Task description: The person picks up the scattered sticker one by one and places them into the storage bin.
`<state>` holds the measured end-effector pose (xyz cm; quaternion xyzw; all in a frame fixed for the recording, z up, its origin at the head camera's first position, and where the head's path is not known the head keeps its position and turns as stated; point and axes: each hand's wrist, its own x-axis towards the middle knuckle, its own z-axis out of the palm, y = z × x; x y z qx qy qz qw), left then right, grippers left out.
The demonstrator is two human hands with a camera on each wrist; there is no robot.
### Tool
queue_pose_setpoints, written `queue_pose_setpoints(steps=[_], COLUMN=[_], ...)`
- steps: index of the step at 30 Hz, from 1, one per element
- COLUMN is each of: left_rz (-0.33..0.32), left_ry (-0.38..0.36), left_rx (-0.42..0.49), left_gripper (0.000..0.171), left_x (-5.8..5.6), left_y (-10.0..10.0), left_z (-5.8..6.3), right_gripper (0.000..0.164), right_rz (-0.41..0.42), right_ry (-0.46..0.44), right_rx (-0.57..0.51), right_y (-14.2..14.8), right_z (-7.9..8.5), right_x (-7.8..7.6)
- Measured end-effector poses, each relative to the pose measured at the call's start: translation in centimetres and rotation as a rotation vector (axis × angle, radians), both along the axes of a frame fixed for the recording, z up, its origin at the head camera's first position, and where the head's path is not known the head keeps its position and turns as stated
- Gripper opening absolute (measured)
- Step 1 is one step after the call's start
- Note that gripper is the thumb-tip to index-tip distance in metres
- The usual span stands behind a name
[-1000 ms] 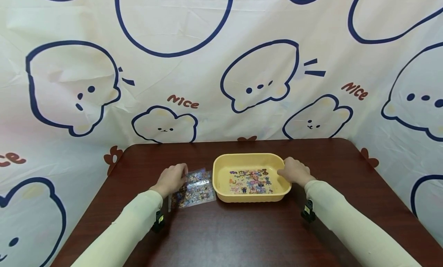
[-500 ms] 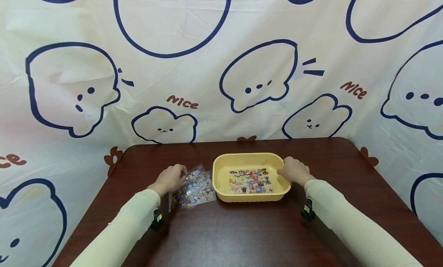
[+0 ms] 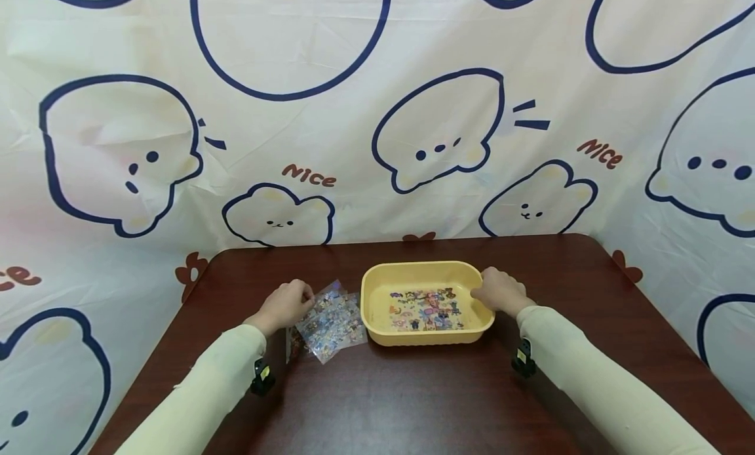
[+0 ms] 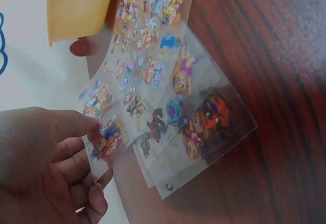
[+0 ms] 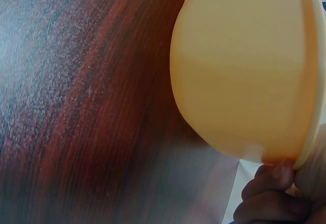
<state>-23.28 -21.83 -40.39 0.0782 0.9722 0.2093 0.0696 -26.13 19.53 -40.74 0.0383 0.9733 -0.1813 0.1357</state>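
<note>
My left hand (image 3: 284,305) pinches the corner of a transparent sticker sheet (image 4: 135,56) printed with colourful cartoon characters. This sheet is lifted and slanted, and other similar sheets (image 4: 206,124) lie beneath it on the table. In the left wrist view the thumb (image 4: 76,124) presses on the sheet's corner. To the right stands a yellow plastic basin (image 3: 427,338), with small cartoon figures (image 3: 426,309) showing on its floor. My right hand (image 3: 503,291) grips the basin's right rim, the thumb on the inner side. In the right wrist view curled fingers (image 5: 270,183) touch the basin's outer wall.
A dark red-brown wooden table (image 3: 413,396) carries everything. Behind and beside it hangs a pale cloth (image 3: 354,134) with blue cartoon outlines. The sheets lie close against the basin's left side.
My left hand has shifted slightly left and raised the top sticker sheet, which has turned and fanned out from the sheets below. The right hand keeps its grip on the basin.
</note>
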Motion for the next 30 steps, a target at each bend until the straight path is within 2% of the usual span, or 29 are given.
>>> queue_pose_setpoints(steps=[17,30], left_rz=[-0.015,-0.003], left_ry=[0.021,0.023], left_rx=[0.088,0.159], left_gripper=[0.018,0.016], left_x=[0.6,0.6], left_y=[-0.4,-1.1], left_z=[1.1,1.4], right_gripper=[0.037,0.038], right_rz=[-0.008,-0.016], right_ry=[-0.004,0.001], right_rx=[0.003,-0.010], right_y=[-0.1,-0.1], right_z=[0.1,-0.2], right_x=[0.1,0.1])
